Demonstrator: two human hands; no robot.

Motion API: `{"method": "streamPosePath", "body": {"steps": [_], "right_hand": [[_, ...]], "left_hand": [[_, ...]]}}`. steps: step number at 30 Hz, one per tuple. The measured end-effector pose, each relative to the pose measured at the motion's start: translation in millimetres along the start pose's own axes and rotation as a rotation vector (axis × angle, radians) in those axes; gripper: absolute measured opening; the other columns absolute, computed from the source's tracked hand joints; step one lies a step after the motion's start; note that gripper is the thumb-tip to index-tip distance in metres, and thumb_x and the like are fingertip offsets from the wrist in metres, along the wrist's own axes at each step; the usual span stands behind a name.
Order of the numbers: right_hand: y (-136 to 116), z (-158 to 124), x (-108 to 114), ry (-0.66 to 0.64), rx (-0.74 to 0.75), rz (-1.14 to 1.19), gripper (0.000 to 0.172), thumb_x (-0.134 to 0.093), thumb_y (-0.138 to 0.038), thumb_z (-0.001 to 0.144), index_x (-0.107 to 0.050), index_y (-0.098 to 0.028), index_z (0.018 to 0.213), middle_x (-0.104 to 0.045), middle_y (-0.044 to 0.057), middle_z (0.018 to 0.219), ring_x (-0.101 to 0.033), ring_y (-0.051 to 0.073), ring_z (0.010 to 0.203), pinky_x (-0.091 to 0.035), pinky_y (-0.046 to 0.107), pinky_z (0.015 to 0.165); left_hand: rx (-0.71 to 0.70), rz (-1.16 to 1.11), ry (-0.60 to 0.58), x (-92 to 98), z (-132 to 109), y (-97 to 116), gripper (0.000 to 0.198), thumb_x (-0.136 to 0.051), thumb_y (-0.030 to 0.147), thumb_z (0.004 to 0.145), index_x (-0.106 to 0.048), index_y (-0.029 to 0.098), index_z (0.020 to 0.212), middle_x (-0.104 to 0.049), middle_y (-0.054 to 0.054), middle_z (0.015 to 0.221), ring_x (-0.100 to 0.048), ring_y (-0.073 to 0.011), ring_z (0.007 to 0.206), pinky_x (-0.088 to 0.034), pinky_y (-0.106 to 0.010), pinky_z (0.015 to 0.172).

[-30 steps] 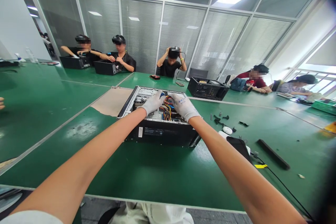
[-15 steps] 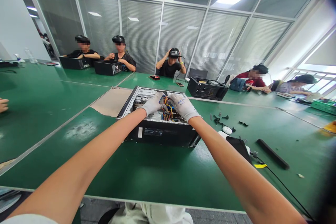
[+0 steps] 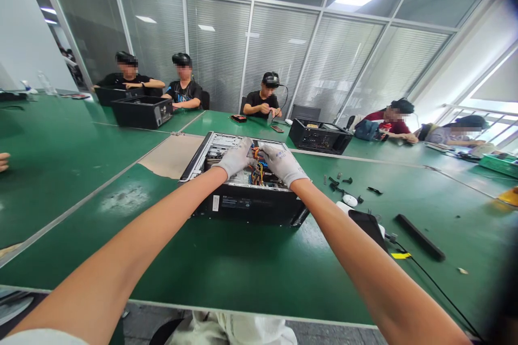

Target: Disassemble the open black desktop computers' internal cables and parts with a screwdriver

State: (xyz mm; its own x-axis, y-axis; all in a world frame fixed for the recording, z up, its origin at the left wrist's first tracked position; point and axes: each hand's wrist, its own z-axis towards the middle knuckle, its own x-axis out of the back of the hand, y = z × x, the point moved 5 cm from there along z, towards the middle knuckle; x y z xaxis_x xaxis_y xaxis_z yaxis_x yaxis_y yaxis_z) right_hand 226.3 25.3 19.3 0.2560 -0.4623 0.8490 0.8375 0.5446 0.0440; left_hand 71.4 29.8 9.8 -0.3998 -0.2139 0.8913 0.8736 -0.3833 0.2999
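Note:
A black desktop computer case [image 3: 259,209] lies on its side in front of me, its upper side uncovered. Inside it, a bundle of yellow, orange and dark cables [image 3: 256,175] runs between my hands. My left hand [image 3: 238,158], in a white glove, reaches in from the left with its fingers curled against the cables. From the other side my right hand [image 3: 281,163], gloved alike, pinches the upper part of the same bundle. The fingertips of both hands are partly hidden inside the case.
Cardboard [image 3: 172,156] lies left of the case on the green table [image 3: 226,264]. To the right are small black parts [image 3: 335,183], a phone [image 3: 367,226] and a dark strip [image 3: 420,237]. Co-workers sit across, near other black cases [image 3: 319,136].
My hands stay at the cables with only slight finger shifts. Across the table, one person has lowered both hands from the head, and another person's black case has shifted to the left.

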Motion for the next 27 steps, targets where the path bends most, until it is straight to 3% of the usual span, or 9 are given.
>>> {"method": "streamPosePath", "body": {"steps": [8, 19, 27], "right_hand": [[-9.7, -2.8, 8.5, -0.093, -0.055, -0.078, 0.032, -0.043, -0.040, 0.105, -0.068, -0.020, 0.111, -0.073, 0.010, 0.107, -0.062, 0.023, 0.092, -0.038, 0.030, 0.075], [-7.9, -4.6, 6.5, -0.129, -0.094, -0.061, 0.032, -0.044, -0.040, 0.105, -0.065, -0.019, 0.115, -0.072, 0.011, 0.112, -0.062, 0.024, 0.095, -0.036, 0.030, 0.073], [-4.0, -5.3, 1.3, -0.148, -0.124, -0.070, 0.035, -0.042, -0.042, 0.105, -0.063, -0.019, 0.119, -0.072, 0.011, 0.114, -0.063, 0.023, 0.092, -0.036, 0.031, 0.071]], "left_hand": [[0.048, 0.019, -0.072, -0.5, -4.3, 0.1, 0.079, -0.071, 0.048, 0.086, -0.039, 0.015, 0.149, -0.056, -0.018, 0.142, -0.059, -0.0353, 0.126, -0.047, -0.037, 0.102], [0.048, 0.004, -0.101, -2.1, -4.2, -1.9, 0.080, -0.070, 0.049, 0.087, -0.036, 0.014, 0.150, -0.051, -0.019, 0.147, -0.057, -0.0351, 0.129, -0.045, -0.037, 0.104], [0.094, -0.017, -0.118, -1.5, -7.3, -1.9, 0.076, -0.073, 0.051, 0.083, -0.040, 0.022, 0.145, -0.059, -0.015, 0.138, -0.065, -0.0329, 0.117, -0.049, -0.036, 0.097]]}}
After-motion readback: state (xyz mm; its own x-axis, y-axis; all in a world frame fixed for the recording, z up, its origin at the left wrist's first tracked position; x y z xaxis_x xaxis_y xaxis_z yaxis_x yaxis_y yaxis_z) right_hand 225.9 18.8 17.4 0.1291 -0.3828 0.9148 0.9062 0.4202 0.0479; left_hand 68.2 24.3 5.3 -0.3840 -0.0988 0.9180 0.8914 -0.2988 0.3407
